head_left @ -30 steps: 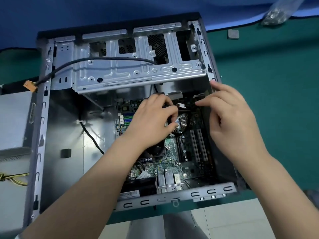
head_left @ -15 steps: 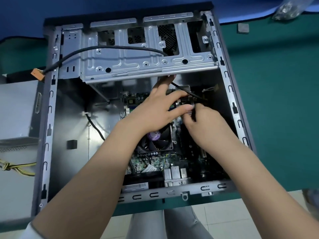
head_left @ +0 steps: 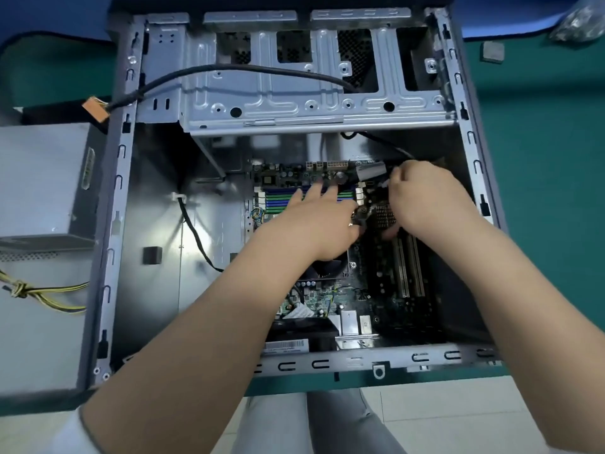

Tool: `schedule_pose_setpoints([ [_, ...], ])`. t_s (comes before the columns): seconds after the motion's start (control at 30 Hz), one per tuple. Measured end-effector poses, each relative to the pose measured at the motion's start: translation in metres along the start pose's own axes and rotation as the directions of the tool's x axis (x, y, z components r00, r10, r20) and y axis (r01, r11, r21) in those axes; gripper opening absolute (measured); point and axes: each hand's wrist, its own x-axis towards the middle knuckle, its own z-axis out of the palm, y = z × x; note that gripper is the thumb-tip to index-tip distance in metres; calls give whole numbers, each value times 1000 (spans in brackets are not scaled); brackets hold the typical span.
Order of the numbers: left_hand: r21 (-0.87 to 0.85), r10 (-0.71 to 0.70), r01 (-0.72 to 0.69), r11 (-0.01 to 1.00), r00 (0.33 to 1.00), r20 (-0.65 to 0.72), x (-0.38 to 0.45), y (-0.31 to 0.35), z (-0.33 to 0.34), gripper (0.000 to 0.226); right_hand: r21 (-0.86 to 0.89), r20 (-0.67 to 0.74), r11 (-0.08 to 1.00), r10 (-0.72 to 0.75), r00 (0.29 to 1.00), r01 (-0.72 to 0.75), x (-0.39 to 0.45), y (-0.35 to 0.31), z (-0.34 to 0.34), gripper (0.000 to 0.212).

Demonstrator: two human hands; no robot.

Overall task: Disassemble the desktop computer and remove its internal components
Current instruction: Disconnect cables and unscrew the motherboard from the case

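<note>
- An open grey steel desktop computer case point(head_left: 114, 224) lies on its side on a green work mat point(head_left: 540, 191), its side panel off and the perforated metal drive cage point(head_left: 294, 103) spanning the far end.
- A green motherboard point(head_left: 327, 299) sits bolted in the floor of the case, with blue and green memory slots point(head_left: 278, 199) near its far edge and two long white expansion slots point(head_left: 409, 267) on the right.
- The person's left hand point(head_left: 314, 221) reaches in over the board, fingers straight and spread across the memory slots, holding nothing that can be seen.
- The right hand point(head_left: 422, 198) is curled at the board's far right corner, fingertips pinching a small white cable connector point(head_left: 383, 184) beside a finned silver heatsink point(head_left: 384, 217).
- A black cable point(head_left: 262, 69) arches over the drive cage and ends in an orange plug point(head_left: 95, 109) outside the case's left wall.
- A grey metal power supply box point(head_left: 42, 181) rests just left of the case, trailing yellow and black wires point(head_left: 49, 296).
</note>
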Motion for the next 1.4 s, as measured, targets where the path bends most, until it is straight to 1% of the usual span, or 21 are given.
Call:
schedule_pose_setpoints([
  [0.03,13,3,-2,1000,1000,-11,0,-1,0,55,-71,35,997,16,999,-14,3,-3,-2,20],
  [0.1,-8,13,-13,1000,1000,-4,0,-1,-2,56,-131,97,989,86,992,-73,9,-11,-6,14],
  [0.17,-24,12,-12,1000,1000,15,0,-1,-4,56,-243,156,968,111,981,-71,12,-21,-6,9],
  [0.2,-28,10,-10,1000,1000,19,0,0,-4,56,-304,171,951,113,979,-57,13,-25,-3,13],
  [0.27,-41,5,-4,999,1000,22,0,0,-4,57,-435,179,900,105,978,-17,17,-29,5,32],
  [0.3,-46,4,-3,999,1000,18,0,0,-4,56,-490,171,872,93,981,3,20,-29,8,36],
  [0.4,-44,0,-1,999,1000,-11,-2,1,-4,55,-574,141,816,23,990,63,27,-23,13,34],
  [0.47,-31,-19,19,999,1000,-19,-2,2,-3,58,-600,116,793,-43,992,105,28,-17,15,32],
  [0.53,-30,-39,39,999,999,-10,-1,3,-2,61,-621,110,774,-69,992,123,27,-13,15,29],
  [0.67,-30,-36,36,999,999,-2,-1,3,-2,61,-615,122,785,-2,993,77,32,-9,14,32],
  [0.73,-27,-43,43,999,999,-7,-1,3,-2,59,-636,111,770,31,993,48,35,-13,19,33],
  [0.9,-38,-68,68,997,998,13,1,4,-4,53,-713,168,692,9,986,115,41,-25,40,31],
  [1.07,-44,-63,63,997,998,16,2,5,-4,58,-722,107,687,-9,994,84,41,-9,26,31],
  [1.17,-50,-73,74,996,997,24,3,5,-4,57,-739,183,662,14,983,129,44,-20,35,28],
  [1.23,-48,-70,72,996,997,30,3,4,-5,57,-729,225,668,28,974,149,47,-26,41,27],
  [1.33,-46,-60,61,997,998,27,3,5,-4,59,-768,196,611,-60,979,191,45,-16,31,28],
  [1.4,-43,-56,57,997,998,23,3,5,-4,62,-779,169,595,-105,980,198,43,-9,25,28],
])
